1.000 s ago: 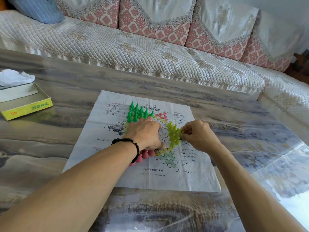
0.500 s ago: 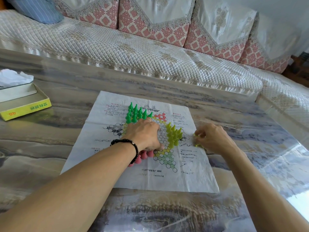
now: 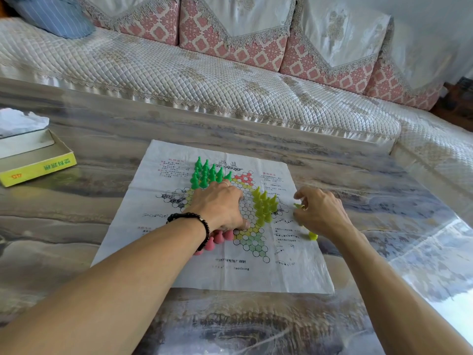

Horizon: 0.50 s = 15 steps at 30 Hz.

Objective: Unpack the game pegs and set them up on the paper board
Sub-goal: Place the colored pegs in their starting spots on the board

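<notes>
paper board lies flat on the desk, printed star grid in the middle. left hand sits palm down on the grid centre, fingers curled toward the paper; cannot tell if they grasp anything underneath. black bead bracelet on that wrist, ring on one finger.

dark green pegs stand upright in a tight cluster just beyond the left fingers, on the far-left star point. pink pegs stand just under the heel of the left hand and wrist, partly hidden by it. yellow-green pegs stand upright between the two hands, on the right star point, close to the left fingers but not touching.

right hand is over the right edge of the paper, fingers curled and pinching a small yellow-green peg at the fingertips. one loose yellow-green peg lies on the paper just under the right wrist.

open yellow box well to the left of the left hand, near the desk's edge, with crumpled white tissue just behind it. quilted sofa runs along the far side of the desk.
</notes>
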### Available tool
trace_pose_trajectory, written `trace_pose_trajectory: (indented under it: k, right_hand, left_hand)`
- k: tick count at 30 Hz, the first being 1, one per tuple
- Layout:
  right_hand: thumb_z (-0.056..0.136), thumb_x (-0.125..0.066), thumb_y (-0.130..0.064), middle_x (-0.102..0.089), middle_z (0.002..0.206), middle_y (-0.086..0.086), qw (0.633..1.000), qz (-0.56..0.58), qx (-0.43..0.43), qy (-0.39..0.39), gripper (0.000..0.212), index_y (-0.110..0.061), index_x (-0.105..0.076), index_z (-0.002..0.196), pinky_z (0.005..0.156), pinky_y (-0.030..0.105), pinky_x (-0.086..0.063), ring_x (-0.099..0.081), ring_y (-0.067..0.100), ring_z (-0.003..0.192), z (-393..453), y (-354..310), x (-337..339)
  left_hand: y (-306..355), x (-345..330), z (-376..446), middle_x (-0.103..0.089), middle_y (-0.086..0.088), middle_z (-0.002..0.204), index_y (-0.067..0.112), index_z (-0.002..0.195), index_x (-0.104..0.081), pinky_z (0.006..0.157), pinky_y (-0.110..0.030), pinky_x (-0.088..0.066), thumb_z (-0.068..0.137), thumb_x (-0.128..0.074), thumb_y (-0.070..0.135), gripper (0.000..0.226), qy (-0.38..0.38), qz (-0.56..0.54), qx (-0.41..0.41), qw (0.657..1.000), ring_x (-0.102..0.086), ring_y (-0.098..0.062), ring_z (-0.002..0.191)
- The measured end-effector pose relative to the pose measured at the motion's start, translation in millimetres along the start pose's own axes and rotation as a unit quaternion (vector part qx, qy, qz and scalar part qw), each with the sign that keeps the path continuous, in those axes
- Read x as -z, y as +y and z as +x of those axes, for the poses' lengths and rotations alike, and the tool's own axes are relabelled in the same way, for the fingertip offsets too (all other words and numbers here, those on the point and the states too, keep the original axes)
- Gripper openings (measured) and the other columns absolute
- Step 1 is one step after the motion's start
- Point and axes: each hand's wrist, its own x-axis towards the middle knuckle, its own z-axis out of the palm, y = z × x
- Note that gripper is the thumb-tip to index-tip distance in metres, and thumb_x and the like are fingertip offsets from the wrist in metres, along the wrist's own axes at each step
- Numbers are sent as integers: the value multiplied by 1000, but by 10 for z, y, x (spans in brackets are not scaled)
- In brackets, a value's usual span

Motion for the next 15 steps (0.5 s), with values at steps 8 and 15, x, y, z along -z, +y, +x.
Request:
trace_pose_trajectory:
  k: [8,15]
  right_hand:
    - [82,-63,-21,-69,88,-12,988,136,16,72,15,-23,-72,94,91,42,-48,-63,12,89,-55,-61,-14]
    - [85,-69,-26,-68,88,-7,983,165,41,75,10,-21,-75,91,68,24,-44,-56,2,75,-199,-154,-124]
  left_hand:
    - [-12,-10,9,-48,3,133,29,136,-50,86,-37,-45,74,-70,65,74,3,-5,-2,1000,-50,-18,118]
    - [-18,-21,14,-48,2,132,30,137,-49,90,-39,-45,73,-70,66,76,1,-5,-4,1000,-48,-19,119]
